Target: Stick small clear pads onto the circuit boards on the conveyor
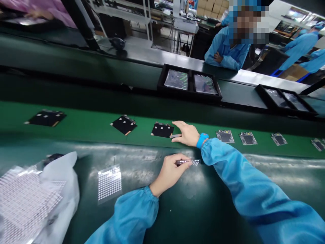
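Over the green belt, my right hand (187,133) wears a blue wristband. Its index finger and thumb are apart at the right edge of a black-covered circuit board (162,130) with small pale squares. A slim grey metal tool (175,136), which looks like tweezers, lies along the thumb inside that hand. Lower down, my left hand (172,171) pinches a curled sticker sheet (195,162) with rows of white dots, above the dark green bench. Another dotted sticker sheet (109,184) lies flat to the left. Whether my right fingers touch the board is unclear.
More black-covered boards (124,124) lie left on the belt (83,127); bare circuit boards (225,136) lie right. A plastic bag (62,189) with dotted sheets covers the lower left. Black trays (190,83) stand on the far ledge. A person in blue (225,47) leans there.
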A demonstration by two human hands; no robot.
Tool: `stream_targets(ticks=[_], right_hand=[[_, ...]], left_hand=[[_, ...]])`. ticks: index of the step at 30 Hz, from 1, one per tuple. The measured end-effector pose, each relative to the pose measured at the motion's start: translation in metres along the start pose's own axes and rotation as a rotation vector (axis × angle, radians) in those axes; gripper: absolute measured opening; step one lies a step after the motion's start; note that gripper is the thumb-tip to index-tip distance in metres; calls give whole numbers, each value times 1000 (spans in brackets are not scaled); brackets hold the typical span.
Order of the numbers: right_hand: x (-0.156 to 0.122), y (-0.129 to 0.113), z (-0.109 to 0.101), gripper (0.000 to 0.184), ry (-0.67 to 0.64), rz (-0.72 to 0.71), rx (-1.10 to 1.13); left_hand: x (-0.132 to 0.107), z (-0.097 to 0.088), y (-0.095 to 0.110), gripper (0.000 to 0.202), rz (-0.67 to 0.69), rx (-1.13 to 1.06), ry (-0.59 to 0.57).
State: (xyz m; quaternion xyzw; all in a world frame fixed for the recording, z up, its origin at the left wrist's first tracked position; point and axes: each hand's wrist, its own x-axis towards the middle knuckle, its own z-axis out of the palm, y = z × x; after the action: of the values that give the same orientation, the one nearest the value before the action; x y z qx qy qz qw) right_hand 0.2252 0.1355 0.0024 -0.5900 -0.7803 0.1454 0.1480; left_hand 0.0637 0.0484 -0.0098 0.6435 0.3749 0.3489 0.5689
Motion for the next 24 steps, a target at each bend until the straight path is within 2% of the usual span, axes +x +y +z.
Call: stream_targets(ticks=[3, 5, 7, 11, 14, 17, 21, 24], right_hand=[[8, -4, 6, 65, -34, -46, -31], [4, 0, -2, 60, -28, -68, -28], [-6, 9, -21, 62, 20, -60, 10], [-30, 28, -81, 60, 149, -14, 66], [-30, 32, -107, 58, 85, 13, -87], [-6, 18, -95, 54, -28, 16, -201], [48, -27, -46, 38, -39, 3, -135], [80, -71, -10, 48, -87, -29, -172]], left_hand=[[0, 0, 2, 9, 7, -7, -12], [0, -1, 3, 9, 13, -8, -11], [0, 0, 2, 9, 14, -18, -6], [0, 1, -1, 7, 17, -43, -4], [0, 3, -1, 7, 22, -56, -1], [-2, 5, -1, 6, 23, -45, 8], [-3, 6, -2, 4, 26, -34, 0], [-3, 6, -4, 6, 44, -28, -16]])
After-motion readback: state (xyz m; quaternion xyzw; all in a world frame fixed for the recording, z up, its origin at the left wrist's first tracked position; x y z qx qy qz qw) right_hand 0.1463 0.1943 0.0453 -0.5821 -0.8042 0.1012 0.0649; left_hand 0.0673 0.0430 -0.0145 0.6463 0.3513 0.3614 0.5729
